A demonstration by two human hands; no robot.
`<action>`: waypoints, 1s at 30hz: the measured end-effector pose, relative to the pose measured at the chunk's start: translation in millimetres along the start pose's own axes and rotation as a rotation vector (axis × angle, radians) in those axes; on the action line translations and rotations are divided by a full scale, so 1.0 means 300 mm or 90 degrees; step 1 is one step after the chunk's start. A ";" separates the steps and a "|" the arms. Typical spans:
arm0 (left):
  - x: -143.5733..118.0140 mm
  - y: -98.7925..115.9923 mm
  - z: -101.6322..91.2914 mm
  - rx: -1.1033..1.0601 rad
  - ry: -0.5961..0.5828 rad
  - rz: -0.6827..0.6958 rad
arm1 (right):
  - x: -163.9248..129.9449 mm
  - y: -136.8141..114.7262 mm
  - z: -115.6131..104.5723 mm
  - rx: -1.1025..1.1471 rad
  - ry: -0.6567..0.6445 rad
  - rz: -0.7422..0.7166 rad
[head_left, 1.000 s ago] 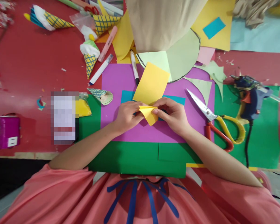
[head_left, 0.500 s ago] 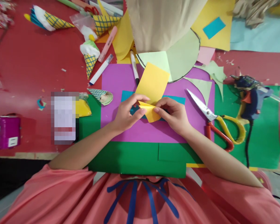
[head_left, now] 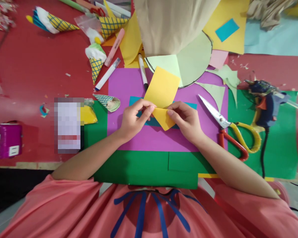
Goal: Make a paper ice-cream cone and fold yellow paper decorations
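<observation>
A small folded piece of yellow paper is pinched between my two hands. My left hand grips its upper left corner between thumb and fingers. On the right side, my right hand holds its upper edge the same way. Just beyond lies a flat yellow paper rectangle. A blue paper strip lies under my hands, partly hidden by them. All of this is over a purple sheet on top of a green sheet.
Scissors and a glue gun with a cord lie to the right. Paper cones, a pink marker and a white marker are at the left. A pale green disc and beige fabric lie ahead.
The folded yellow piece has turned a little, and its raised upper flap is now pressed flat along the edge. My left thumb and fingers have closed together on its corner.
</observation>
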State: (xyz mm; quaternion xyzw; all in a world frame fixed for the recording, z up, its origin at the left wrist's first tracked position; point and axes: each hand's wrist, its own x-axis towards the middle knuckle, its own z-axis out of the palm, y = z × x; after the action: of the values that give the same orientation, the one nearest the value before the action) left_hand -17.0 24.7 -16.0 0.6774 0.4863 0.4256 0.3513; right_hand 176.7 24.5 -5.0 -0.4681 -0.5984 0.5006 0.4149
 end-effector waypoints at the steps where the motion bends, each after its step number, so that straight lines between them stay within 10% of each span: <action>1: 0.000 0.000 0.000 -0.005 -0.001 -0.004 | 0.000 0.000 0.000 -0.002 0.005 -0.003; 13: 0.014 0.035 -0.005 0.074 -0.073 0.093 | 0.001 0.005 -0.006 -0.070 -0.019 -0.090; 23: 0.006 0.028 -0.001 -0.005 -0.082 0.010 | 0.000 0.010 -0.002 0.009 0.013 -0.010; 30: 0.018 0.028 0.000 0.139 -0.137 0.141 | 0.004 0.004 0.000 -0.059 -0.041 -0.056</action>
State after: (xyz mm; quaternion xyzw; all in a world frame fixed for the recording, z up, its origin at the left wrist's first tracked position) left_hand -13.1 27.5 -7.4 0.8025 0.4114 0.3319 0.2767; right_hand 176.5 25.7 -6.0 -0.4436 -0.6544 0.4684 0.3945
